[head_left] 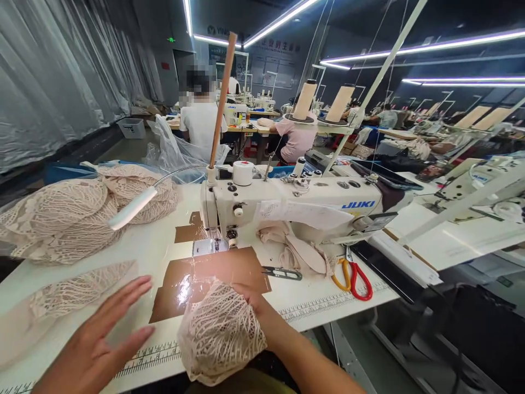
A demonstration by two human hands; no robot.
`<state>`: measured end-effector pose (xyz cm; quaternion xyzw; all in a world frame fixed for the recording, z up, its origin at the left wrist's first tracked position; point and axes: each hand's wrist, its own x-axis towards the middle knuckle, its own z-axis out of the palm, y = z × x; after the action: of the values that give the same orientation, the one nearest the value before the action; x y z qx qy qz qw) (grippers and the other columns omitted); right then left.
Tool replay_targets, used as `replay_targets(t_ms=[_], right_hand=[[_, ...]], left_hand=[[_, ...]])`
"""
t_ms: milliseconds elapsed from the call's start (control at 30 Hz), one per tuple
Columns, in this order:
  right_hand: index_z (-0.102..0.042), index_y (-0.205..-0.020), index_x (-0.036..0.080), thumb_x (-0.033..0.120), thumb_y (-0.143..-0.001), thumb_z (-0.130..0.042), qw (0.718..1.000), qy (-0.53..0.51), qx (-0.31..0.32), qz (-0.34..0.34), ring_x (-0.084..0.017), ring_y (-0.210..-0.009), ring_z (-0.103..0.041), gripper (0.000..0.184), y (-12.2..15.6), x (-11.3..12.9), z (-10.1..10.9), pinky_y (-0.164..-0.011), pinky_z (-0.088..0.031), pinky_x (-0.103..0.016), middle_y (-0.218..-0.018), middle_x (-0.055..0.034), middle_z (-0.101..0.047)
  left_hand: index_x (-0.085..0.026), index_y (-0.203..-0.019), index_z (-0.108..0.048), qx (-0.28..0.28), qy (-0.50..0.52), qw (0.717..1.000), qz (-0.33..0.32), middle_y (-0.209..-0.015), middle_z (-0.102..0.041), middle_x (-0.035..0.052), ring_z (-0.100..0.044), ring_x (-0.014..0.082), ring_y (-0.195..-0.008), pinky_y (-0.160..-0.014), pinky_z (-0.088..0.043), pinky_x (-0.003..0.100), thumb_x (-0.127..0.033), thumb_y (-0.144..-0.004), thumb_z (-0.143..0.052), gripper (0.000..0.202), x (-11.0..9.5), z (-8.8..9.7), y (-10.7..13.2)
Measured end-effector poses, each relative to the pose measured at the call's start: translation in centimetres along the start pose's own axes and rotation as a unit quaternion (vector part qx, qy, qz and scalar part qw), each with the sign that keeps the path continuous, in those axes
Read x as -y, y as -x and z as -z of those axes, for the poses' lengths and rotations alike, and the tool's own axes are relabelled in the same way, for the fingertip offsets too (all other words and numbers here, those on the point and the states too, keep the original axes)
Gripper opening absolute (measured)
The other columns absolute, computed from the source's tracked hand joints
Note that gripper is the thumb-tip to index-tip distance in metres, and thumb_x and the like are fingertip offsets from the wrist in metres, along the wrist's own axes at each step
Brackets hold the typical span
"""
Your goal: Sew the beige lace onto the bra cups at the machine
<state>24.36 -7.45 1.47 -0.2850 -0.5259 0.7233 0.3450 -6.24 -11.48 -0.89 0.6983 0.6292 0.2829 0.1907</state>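
My right hand [255,309] grips a beige lace bra cup [223,336] at the table's front edge; most of its fingers are hidden behind the lace. My left hand [100,336] is open above the table, thumb and fingers apart, holding nothing. Just beyond it lies a flat strip of beige lace and mesh [77,290]. A brown glossy sheet [221,268] covers the table in front of the sewing machine [287,197], whose needle area is lit. Thread snips [283,273] rest at the sheet's right edge.
A pile of lace cups [61,213] sits at the left under a bendable lamp [133,209]. Scissors with red and yellow handles [356,279] and folded beige straps [303,251] lie right of the snips. Thread cones [305,101] stand behind; a person in white [200,128] sits farther back.
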Motion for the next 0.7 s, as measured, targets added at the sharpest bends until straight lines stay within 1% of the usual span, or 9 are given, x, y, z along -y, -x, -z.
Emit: replay_targets(t_ms=[67, 133, 200, 267, 367, 467, 567, 633, 700], right_hand=[[-0.063, -0.119, 0.020, 0.035, -0.073, -0.075, 0.999, 0.018, 0.024, 0.018, -0.021, -0.096, -0.061, 0.050, -0.2, -0.3, -0.5, -0.089, -0.044, -0.032, -0.107, -0.0062, -0.066], [-0.053, -0.131, 0.023, 0.031, -0.073, -0.076, 0.997, 0.032, 0.047, 0.048, -0.022, -0.107, -0.057, 0.063, -0.3, -0.7, -0.8, -0.096, -0.041, -0.033, -0.118, -0.0077, -0.061], [-0.042, -0.140, 0.025, 0.028, -0.073, -0.075, 0.995, 0.061, 0.041, 0.071, -0.022, -0.110, -0.056, 0.074, -0.2, -1.2, -0.7, -0.097, -0.041, -0.034, -0.125, -0.0087, -0.057], [-0.036, -0.143, 0.025, 0.027, -0.073, -0.074, 0.992, 0.101, 0.016, 0.069, -0.021, -0.102, -0.059, 0.080, 0.0, -1.6, -0.2, -0.092, -0.043, -0.033, -0.124, -0.0088, -0.057], [-0.036, -0.143, 0.024, 0.031, -0.077, -0.070, 0.993, 0.114, -0.022, 0.036, -0.016, -0.081, -0.059, 0.074, 0.3, -1.8, 0.4, -0.078, -0.046, -0.029, -0.103, -0.0055, -0.064], [-0.046, -0.135, 0.023, 0.031, -0.080, -0.065, 0.993, 0.115, -0.034, 0.022, -0.011, -0.064, -0.051, 0.059, 0.2, -1.9, 0.6, -0.067, -0.043, -0.025, -0.078, 0.0006, -0.059], [-0.057, -0.117, 0.020, 0.029, -0.077, -0.067, 0.987, 0.150, -0.040, 0.031, -0.010, -0.059, -0.044, 0.042, -0.2, -2.0, 0.3, -0.060, -0.037, -0.022, -0.068, 0.0041, -0.050], [-0.062, -0.096, 0.018, 0.033, -0.077, -0.068, 0.985, 0.164, -0.043, 0.028, -0.009, -0.057, -0.040, 0.025, -0.5, -1.9, 0.2, -0.055, -0.032, -0.021, -0.066, 0.0043, -0.048], [-0.059, -0.077, 0.017, 0.044, -0.081, -0.062, 0.984, 0.171, -0.036, 0.027, -0.010, -0.059, -0.039, 0.028, -0.5, -1.6, 0.5, -0.056, -0.031, -0.022, -0.066, 0.0030, -0.047]], left_hand=[[-0.040, -0.136, -0.041, 0.071, 0.068, 0.995, -0.018, -0.145, -0.043, -0.0006, -0.039, 0.0305, -0.132, -0.099, -0.046, 0.040, -0.047, -0.077, -0.064, 0.064, -3.8, -1.3, -0.8], [-0.036, -0.139, -0.037, 0.140, 0.175, 0.975, -0.003, -0.144, -0.043, 0.0021, -0.041, 0.0285, -0.131, -0.104, -0.041, 0.038, -0.045, -0.079, -0.064, 0.066, -6.7, -2.5, -1.9], [-0.028, -0.132, -0.047, 0.200, 0.265, 0.943, 0.012, -0.127, -0.057, 0.0068, -0.053, 0.0262, -0.115, -0.096, -0.046, 0.034, -0.043, -0.080, -0.064, 0.056, -8.1, -3.5, -2.7], [-0.020, -0.108, -0.060, 0.235, 0.329, 0.914, 0.038, -0.095, -0.064, 0.0053, -0.060, 0.0204, -0.088, -0.077, -0.050, 0.027, -0.043, -0.084, -0.059, 0.034, -8.4, -4.1, -3.2], [-0.017, -0.077, -0.058, 0.228, 0.386, 0.889, 0.091, -0.069, -0.054, -0.0006, -0.049, 0.0130, -0.063, -0.057, -0.041, 0.021, -0.043, -0.086, -0.055, 0.028, -7.9, -4.5, -3.1], [-0.018, -0.084, -0.060, 0.225, 0.440, 0.858, 0.140, -0.073, -0.058, 0.0004, -0.053, 0.0157, -0.070, -0.063, -0.043, 0.023, -0.042, -0.081, -0.062, 0.024, -7.9, -4.9, -2.5], [-0.017, -0.088, -0.061, 0.226, 0.495, 0.822, 0.167, -0.074, -0.062, 0.0029, -0.057, 0.0187, -0.070, -0.064, -0.046, 0.026, -0.044, -0.077, -0.066, 0.029, -8.7, -5.7, -1.8], [-0.016, -0.075, -0.059, 0.207, 0.495, 0.828, 0.161, -0.068, -0.060, 0.0028, -0.054, 0.0156, -0.061, -0.056, -0.043, 0.024, -0.047, -0.079, -0.063, 0.031, -9.0, -6.2, -1.4], [-0.015, -0.066, -0.056, 0.174, 0.472, 0.852, 0.144, -0.065, -0.057, 0.0023, -0.050, 0.0134, -0.057, -0.051, -0.040, 0.022, -0.048, -0.082, -0.060, 0.036, -9.2, -6.5, -1.2]])
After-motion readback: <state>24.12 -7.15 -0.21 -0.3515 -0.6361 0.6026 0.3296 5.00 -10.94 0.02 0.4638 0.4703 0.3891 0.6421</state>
